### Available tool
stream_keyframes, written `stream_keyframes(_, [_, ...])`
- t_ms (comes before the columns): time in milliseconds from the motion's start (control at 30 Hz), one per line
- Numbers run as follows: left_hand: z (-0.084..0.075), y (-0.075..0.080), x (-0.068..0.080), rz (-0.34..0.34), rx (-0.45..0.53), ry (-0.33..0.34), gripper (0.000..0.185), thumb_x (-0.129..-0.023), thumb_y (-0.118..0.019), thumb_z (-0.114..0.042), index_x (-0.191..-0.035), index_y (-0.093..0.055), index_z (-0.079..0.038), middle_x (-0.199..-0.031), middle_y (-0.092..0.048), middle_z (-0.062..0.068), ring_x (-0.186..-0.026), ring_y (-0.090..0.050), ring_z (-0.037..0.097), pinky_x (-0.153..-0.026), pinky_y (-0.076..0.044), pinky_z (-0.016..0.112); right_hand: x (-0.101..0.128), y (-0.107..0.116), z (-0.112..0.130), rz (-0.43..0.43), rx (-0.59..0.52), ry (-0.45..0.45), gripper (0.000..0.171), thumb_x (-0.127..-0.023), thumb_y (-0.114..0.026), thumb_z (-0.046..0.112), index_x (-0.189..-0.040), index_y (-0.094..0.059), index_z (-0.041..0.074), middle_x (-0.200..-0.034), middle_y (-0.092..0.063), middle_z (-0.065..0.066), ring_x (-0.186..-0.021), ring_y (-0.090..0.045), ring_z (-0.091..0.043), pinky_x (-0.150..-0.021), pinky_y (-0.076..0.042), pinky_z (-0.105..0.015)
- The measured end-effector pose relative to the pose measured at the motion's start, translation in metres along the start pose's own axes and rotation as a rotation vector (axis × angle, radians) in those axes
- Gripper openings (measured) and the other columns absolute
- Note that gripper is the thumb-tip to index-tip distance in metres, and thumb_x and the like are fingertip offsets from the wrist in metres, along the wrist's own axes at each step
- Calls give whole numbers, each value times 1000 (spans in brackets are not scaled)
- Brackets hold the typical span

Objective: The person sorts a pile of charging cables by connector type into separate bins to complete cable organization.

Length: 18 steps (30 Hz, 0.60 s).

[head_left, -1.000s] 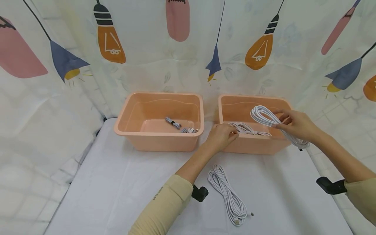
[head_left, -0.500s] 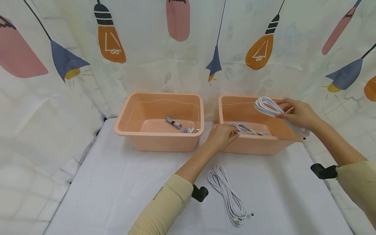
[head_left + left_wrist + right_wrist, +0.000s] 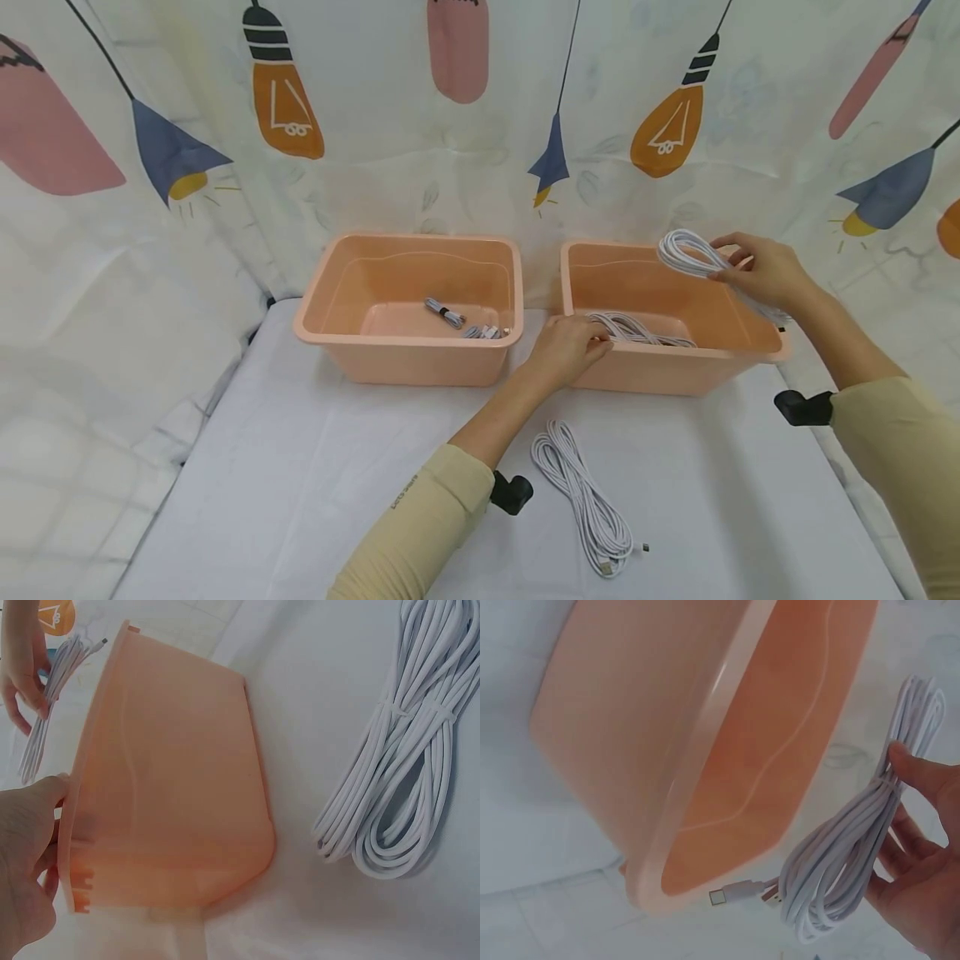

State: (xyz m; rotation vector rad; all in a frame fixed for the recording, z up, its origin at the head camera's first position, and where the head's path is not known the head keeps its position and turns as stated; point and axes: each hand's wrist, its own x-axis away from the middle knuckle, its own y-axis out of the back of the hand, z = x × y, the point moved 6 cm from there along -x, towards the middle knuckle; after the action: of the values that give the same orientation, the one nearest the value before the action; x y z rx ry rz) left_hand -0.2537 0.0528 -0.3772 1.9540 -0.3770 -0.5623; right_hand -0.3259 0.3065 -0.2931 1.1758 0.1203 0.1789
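Observation:
My right hand (image 3: 768, 271) pinches a bundled white USB cable (image 3: 686, 252) over the right end of the right peach plastic bin (image 3: 652, 375). Its plugs hang at the lower end of the coil in the right wrist view, the USB-C connector (image 3: 735, 893) sticking out near the bin's rim. At that bin's near left corner, my left hand (image 3: 566, 350) grips the rim, thumb outside and fingers inside in the left wrist view. Another white cable coil (image 3: 630, 327) lies inside the bin, partly hidden by the front wall. A third white coil (image 3: 581, 500) rests on the table.
To the left stands a second peach bin (image 3: 416, 365) holding a small grey cable bundle (image 3: 444, 312) and a short cable with white plugs (image 3: 483, 332). Both bins stand on a white-covered table (image 3: 300, 483), close to a patterned curtain (image 3: 360, 117).
My right hand has moved away from me, raising the white cable coil in the head view from the bin's front right to its far right side. The left hand stays at the rim.

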Motion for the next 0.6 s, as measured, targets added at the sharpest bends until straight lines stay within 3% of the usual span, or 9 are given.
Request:
stream_keyframes(133, [-1, 1, 0, 3, 8, -2, 21, -106, -66, -32, -115, -81, -20, -109, -79, -7, -106, -69, 11, -102, -47, 37, -5, 2, -4, -2, -3, -39, 52, -102, -66, 15, -147, -47, -2, -127, -54, -39, -112, -56, -55, -85, -55, -53])
stream_keyframes(300, [-1, 1, 0, 1, 17, 0, 21, -106, -66, -31, -116, -81, -20, -110, -79, -7, -106, -68, 11, -102, -47, 36, -8, 3, -6, -36, -24, -52, 58, -105, -64, 15, -155, -40, 0, -136, -48, -40, -122, -50, -59, -99, -48, -69])
stream_keyframes(400, [-1, 2, 1, 1, 12, 2, 21, -106, -66, -31, -115, -81, -20, -108, -79, -6, -105, -68, 11, -101, -47, 36, -7, 0, -5, -56, -32, -32, 63, -105, -65, 16, -158, -36, -1, -139, -47, -42, -125, -49, -62, -100, -45, -73])
stream_keyframes(600, [-1, 1, 0, 2, 2, 2, 20, -106, -66, -31, -115, -81, -20, -106, -78, -7, -104, -68, 11, -101, -47, 35, -2, -10, -7, -56, -55, -47, 65, -106, -65, 20, -159, -35, -2, -140, -47, -42, -125, -51, -61, -97, -49, -72])
